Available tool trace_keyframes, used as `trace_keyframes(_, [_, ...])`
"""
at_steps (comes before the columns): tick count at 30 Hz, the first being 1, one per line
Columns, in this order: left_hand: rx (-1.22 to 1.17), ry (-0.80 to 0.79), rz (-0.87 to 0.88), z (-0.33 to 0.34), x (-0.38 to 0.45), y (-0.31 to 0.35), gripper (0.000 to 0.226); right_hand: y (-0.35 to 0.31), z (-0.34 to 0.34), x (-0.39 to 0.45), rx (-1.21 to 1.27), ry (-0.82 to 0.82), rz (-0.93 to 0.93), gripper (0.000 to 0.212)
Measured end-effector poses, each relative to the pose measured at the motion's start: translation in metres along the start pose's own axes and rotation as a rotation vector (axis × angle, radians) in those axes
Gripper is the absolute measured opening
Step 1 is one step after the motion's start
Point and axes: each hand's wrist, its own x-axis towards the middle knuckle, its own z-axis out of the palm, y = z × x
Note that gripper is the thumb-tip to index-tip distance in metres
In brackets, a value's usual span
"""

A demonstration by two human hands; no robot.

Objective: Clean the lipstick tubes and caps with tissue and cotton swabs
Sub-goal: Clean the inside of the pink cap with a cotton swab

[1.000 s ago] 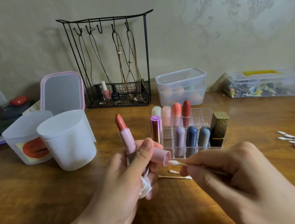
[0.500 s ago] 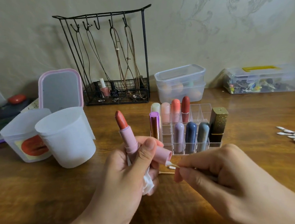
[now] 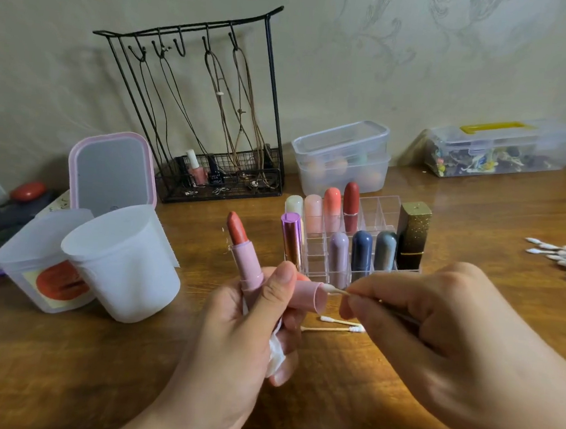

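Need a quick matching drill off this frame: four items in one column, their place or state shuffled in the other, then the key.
Items
1. pink cap
2. open lipstick
3. gold-black lipstick
4. two used swabs

States
A. lying on the table between the hands
B. upright in the left hand, bullet exposed
C. standing at the right end of the clear organizer
D. cotton swab tip at its mouth, held by the right hand

Pairs: 1-D, 2-B, 3-C, 4-A
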Motion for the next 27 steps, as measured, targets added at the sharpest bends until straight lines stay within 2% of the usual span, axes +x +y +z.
trace_keyframes(7, [0.085,0.011,0.031,0.002,-0.0014,0.0034,0.032,-0.0044,0.002,-0.002,0.029,0.019,-0.047,0.034])
trace_keyframes(11, [0.103,0.044,0.018,0.0012,-0.0007,0.0034,0.031,-0.005,0.0038,-0.0025,-0.003,-0.042,-0.088,0.038])
trace_keyframes(16, [0.078,0.067,0.02,-0.0007,-0.0002,0.0007,0.032,-0.0027,0.0041,-0.0021,-0.016,-0.112,-0.093,0.031])
trace_keyframes(20, [0.003,0.071,-0.04,-0.0001,0.0003,0.0007,0.033,-0.0002,0.004,-0.0005,-0.099,-0.149,-0.077,0.032])
trace_keyframes(27, [-0.081,-0.04,-0.227,-0.0006,0.0009,0.0024,0.039,-0.0004,-0.0015,-0.0006,-0.163,-0.056,0.004,0.03])
